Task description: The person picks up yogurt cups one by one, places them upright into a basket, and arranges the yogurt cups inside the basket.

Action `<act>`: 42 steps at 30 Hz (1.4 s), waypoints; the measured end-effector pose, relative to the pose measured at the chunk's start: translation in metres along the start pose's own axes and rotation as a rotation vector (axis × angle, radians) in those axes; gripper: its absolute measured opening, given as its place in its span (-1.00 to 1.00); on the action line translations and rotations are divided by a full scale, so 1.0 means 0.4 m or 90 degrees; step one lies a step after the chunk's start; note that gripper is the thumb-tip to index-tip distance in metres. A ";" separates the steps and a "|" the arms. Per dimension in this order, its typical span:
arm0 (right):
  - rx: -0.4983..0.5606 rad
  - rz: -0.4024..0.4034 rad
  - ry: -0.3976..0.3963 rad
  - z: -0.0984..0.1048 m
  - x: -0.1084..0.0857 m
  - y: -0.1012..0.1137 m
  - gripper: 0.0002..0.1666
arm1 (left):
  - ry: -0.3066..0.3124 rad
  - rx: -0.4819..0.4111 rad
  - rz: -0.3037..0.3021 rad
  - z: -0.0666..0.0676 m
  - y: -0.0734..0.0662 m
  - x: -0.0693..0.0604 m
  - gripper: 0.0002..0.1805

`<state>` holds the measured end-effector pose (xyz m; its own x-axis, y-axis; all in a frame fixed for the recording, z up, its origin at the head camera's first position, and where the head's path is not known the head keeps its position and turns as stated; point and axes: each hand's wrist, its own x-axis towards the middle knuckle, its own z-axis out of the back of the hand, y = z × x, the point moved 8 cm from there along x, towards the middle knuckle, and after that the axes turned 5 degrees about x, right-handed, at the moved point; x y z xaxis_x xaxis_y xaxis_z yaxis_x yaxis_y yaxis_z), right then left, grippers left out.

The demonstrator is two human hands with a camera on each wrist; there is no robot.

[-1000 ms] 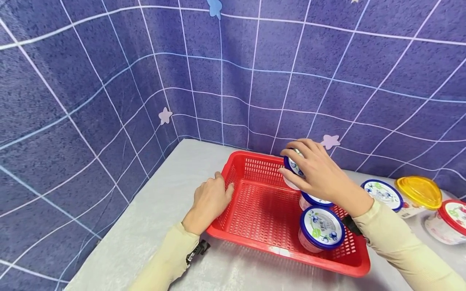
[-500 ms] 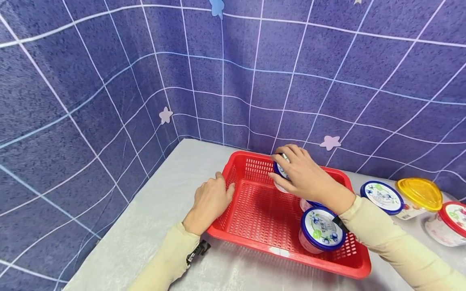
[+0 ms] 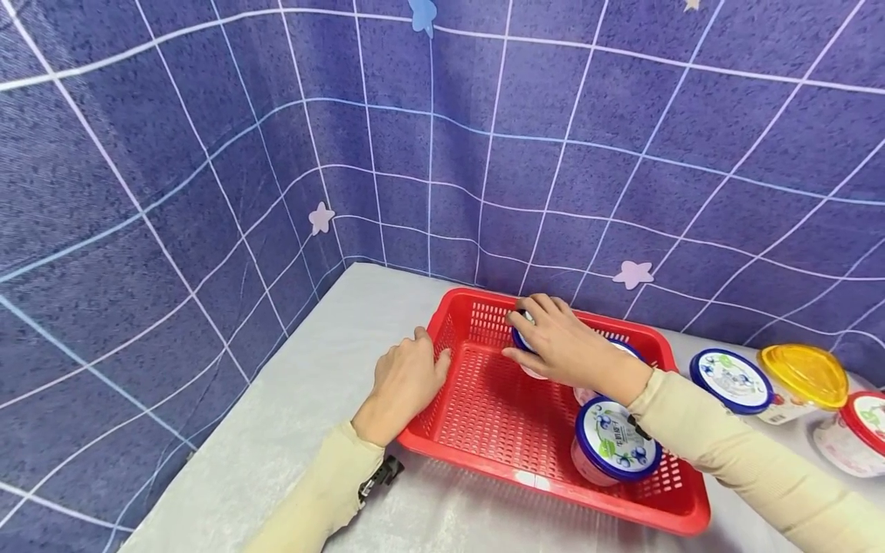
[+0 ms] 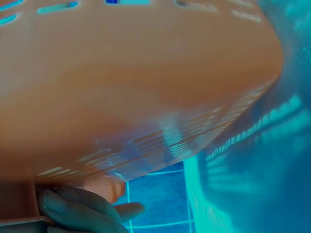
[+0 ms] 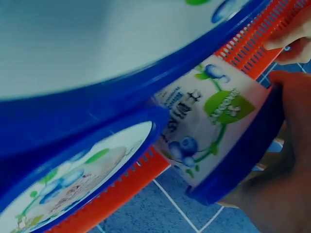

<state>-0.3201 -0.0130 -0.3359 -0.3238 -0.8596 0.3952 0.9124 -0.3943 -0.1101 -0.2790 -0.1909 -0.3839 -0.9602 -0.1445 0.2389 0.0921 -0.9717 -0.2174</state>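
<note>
My left hand (image 3: 404,380) grips the left rim of a red plastic basket (image 3: 484,466); in the left wrist view its fingers (image 4: 82,206) bend around the rim. Inside the basket near the back wall, my right hand (image 3: 563,346) holds a blueberry yogurt tub (image 5: 214,121) around its blue lid. The head view shows only a little of that tub, the rest being covered by my hand. Two more blue-lidded tubs stand along the right side of the basket: one at the front (image 3: 618,439), the other behind it (image 3: 584,394), partly hidden by my right forearm.
Right of the basket on the grey table (image 3: 297,369) stand a blue-lidded tub (image 3: 733,380), a yellow-lidded tub (image 3: 805,375) and a red-lidded tub (image 3: 850,442). A purple gridded cloth (image 3: 539,153) hangs along the back and left.
My right hand has moved left and down with the yogurt tub, lower into the basket. The left hand keeps its grip on the rim. The head view has shifted slightly.
</note>
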 end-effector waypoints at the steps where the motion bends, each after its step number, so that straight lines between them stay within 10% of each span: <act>1: 0.001 0.001 0.004 -0.003 -0.001 -0.002 -0.44 | 0.000 0.001 0.002 0.000 0.000 0.000 -0.44; 15: 0.027 -0.012 0.177 -0.086 -0.018 0.002 -0.33 | -0.001 -0.003 -0.003 0.001 0.000 0.001 -0.46; 25: -0.003 -0.036 0.188 -0.080 -0.033 0.004 -0.24 | 0.000 -0.002 -0.016 -0.001 -0.002 0.004 -0.41; 42: -0.010 -0.102 0.079 0.127 -0.155 -0.001 -0.13 | 0.029 -0.001 0.001 -0.010 0.008 0.009 -0.41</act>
<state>-0.2878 0.0571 -0.3140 -0.4934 -0.8187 0.2936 0.8430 -0.5333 -0.0702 -0.2831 -0.1936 -0.3877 -0.9712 -0.1367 0.1952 0.0927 -0.9714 -0.2187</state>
